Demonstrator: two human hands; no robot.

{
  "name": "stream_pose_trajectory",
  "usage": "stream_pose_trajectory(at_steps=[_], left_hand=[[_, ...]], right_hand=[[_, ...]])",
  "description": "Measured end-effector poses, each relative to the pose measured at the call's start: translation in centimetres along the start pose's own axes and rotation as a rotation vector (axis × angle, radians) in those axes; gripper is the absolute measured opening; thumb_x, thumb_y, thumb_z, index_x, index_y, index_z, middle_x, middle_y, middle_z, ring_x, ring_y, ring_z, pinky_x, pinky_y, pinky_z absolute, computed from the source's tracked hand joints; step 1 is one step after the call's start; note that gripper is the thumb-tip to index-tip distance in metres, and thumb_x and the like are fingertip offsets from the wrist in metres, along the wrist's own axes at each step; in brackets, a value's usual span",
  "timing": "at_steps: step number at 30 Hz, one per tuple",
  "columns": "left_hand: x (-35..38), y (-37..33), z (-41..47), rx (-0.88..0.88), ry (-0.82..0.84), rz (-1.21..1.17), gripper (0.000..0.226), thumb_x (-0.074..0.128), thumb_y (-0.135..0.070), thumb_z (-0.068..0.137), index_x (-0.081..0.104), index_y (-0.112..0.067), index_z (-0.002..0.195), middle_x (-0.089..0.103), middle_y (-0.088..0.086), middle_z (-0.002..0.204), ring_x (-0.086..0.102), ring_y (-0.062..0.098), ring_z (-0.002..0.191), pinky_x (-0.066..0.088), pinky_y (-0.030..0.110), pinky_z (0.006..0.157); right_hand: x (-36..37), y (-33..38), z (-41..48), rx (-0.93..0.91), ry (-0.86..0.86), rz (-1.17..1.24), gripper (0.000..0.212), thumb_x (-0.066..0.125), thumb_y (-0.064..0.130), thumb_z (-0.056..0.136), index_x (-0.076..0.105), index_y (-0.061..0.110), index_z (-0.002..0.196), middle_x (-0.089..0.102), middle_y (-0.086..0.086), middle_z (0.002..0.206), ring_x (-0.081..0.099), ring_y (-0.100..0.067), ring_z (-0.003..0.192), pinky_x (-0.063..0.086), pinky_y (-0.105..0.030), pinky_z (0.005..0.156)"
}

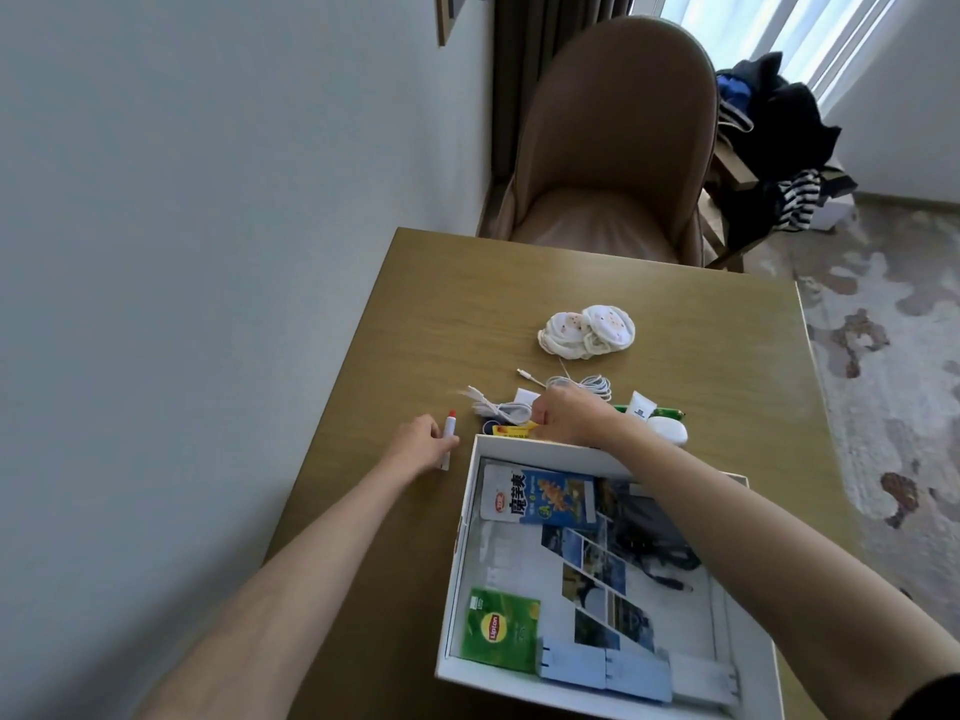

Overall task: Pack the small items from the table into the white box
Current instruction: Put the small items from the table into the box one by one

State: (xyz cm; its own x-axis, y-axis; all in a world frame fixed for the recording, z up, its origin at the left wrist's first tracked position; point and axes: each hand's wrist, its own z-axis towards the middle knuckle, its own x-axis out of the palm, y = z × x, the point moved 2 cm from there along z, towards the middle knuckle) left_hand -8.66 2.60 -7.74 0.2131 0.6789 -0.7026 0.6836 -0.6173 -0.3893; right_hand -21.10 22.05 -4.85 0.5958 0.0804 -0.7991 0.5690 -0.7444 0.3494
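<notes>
White box point(540, 452) sits nearest; left hand point(421, 444) curls round red-capped tube point(450, 427), right hand point(566, 415) pinches yellow packet point(511, 431).

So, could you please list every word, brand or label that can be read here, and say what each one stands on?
"Lipton": green tea packet in the white box.
"魔芋爽": white-and-blue snack packet; its red logo is too small to read.
Yellow packet at the right hand: print blurred.
White tube: dark mark, unreadable.
Red-capped stick in the left hand: nothing legible.
</notes>
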Motion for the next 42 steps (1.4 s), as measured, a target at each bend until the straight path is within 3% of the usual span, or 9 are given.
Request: stream_pose_trajectory(at_steps=[4, 7, 10, 13, 18, 24, 30, 37, 42], left_hand=[[-1.9, 0.9, -3.3, 0.128, -0.099, -0.272, 0.029, 0.061, -0.040, 0.089, 0.055, -0.012, 0.089, 0.066, 0.006, 0.088, 0.065, 0.020, 0.078, 0.052, 0.037, 0.069], [-3.7, 0.8, -6.5, 0.253, -0.159, -0.386, 0.027, 0.062, -0.036, 0.089, 0.057, -0.009, 0.091, 0.066, 0.005, 0.085, 0.067, 0.023, 0.081, 0.056, 0.042, 0.074], [-5.0, 0.2, -9.9, 0.403, -0.168, -0.402, 0.022, 0.062, -0.036, 0.090, 0.057, -0.015, 0.094, 0.063, -0.002, 0.083, 0.065, 0.013, 0.075, 0.056, 0.029, 0.063], [-5.2, -0.5, -12.9, 0.549, -0.143, -0.397, 0.017, 0.062, -0.037, 0.089, 0.056, -0.022, 0.097, 0.064, -0.004, 0.083, 0.065, 0.004, 0.062, 0.053, 0.017, 0.052], [-3.5, -0.9, -15.6, 0.668, -0.113, -0.287, 0.019, 0.061, -0.038, 0.090, 0.058, -0.022, 0.099, 0.066, -0.004, 0.085, 0.061, 0.004, 0.056, 0.047, 0.015, 0.048], [-1.9, -0.5, -17.2, 0.692, -0.086, -0.300, 0.018, 0.059, -0.037, 0.091, 0.055, -0.021, 0.100, 0.063, -0.005, 0.084, 0.064, 0.009, 0.070, 0.052, 0.020, 0.054], [-0.9, -0.1, -18.3, 0.697, -0.145, -0.185, 0.024, 0.057, -0.040, 0.092, 0.055, -0.021, 0.107, 0.064, -0.004, 0.091, 0.067, 0.013, 0.079, 0.059, 0.030, 0.065], [0.4, 0.0, -18.9, 0.681, -0.203, -0.040, 0.026, 0.057, -0.041, 0.091, 0.056, -0.023, 0.110, 0.069, -0.001, 0.101, 0.067, 0.013, 0.084, 0.058, 0.027, 0.066], [1.0, -1.7, -18.0, 0.709, -0.221, 0.081, 0.022, 0.057, -0.039, 0.092, 0.056, -0.024, 0.108, 0.067, -0.002, 0.102, 0.061, 0.010, 0.083, 0.044, 0.015, 0.058]], right_hand=[[-1.4, 0.1, -2.2, 0.007, -0.118, 0.146, 0.007, 0.068, 0.026, 0.085, 0.067, 0.020, 0.082, 0.068, 0.000, 0.087, 0.063, -0.021, 0.083, 0.053, -0.033, 0.073], [-3.3, 0.7, -5.6, 0.006, -0.372, 0.374, 0.004, 0.068, 0.018, 0.088, 0.072, 0.016, 0.087, 0.072, -0.001, 0.084, 0.067, -0.020, 0.081, 0.055, -0.034, 0.075], [-4.7, 2.0, -10.2, -0.014, -0.639, 0.670, 0.008, 0.067, 0.006, 0.088, 0.071, 0.014, 0.087, 0.071, 0.004, 0.080, 0.066, -0.011, 0.073, 0.055, -0.019, 0.067], [-4.2, 3.0, -14.9, -0.007, -0.743, 0.857, 0.014, 0.064, 0.004, 0.090, 0.068, 0.017, 0.088, 0.069, 0.002, 0.085, 0.067, -0.007, 0.073, 0.058, -0.022, 0.064], [1.2, 4.4, -20.1, 0.111, -0.546, 0.960, 0.012, 0.063, 0.011, 0.091, 0.068, 0.022, 0.092, 0.072, -0.004, 0.092, 0.073, -0.015, 0.081, 0.061, -0.029, 0.062], [6.5, 6.5, -18.3, 0.169, -0.157, 0.700, 0.021, 0.061, 0.009, 0.092, 0.068, 0.016, 0.110, 0.067, 0.005, 0.103, 0.068, -0.014, 0.094, 0.059, -0.026, 0.069], [8.7, 9.1, -15.5, 0.035, 0.064, 0.346, 0.029, 0.057, 0.013, 0.093, 0.064, 0.023, 0.120, 0.067, 0.004, 0.111, 0.066, -0.012, 0.099, 0.058, -0.029, 0.079], [11.8, 9.2, -14.5, 0.029, 0.113, 0.132, 0.053, 0.064, 0.029, 0.088, 0.048, 0.029, 0.139, 0.045, 0.000, 0.131, 0.050, -0.018, 0.112, 0.044, -0.031, 0.093], [9.9, 5.6, -16.8, 0.142, -0.114, 0.199, 0.037, 0.062, 0.030, 0.089, 0.058, 0.020, 0.125, 0.055, -0.002, 0.123, 0.055, -0.017, 0.103, 0.051, -0.032, 0.089]])
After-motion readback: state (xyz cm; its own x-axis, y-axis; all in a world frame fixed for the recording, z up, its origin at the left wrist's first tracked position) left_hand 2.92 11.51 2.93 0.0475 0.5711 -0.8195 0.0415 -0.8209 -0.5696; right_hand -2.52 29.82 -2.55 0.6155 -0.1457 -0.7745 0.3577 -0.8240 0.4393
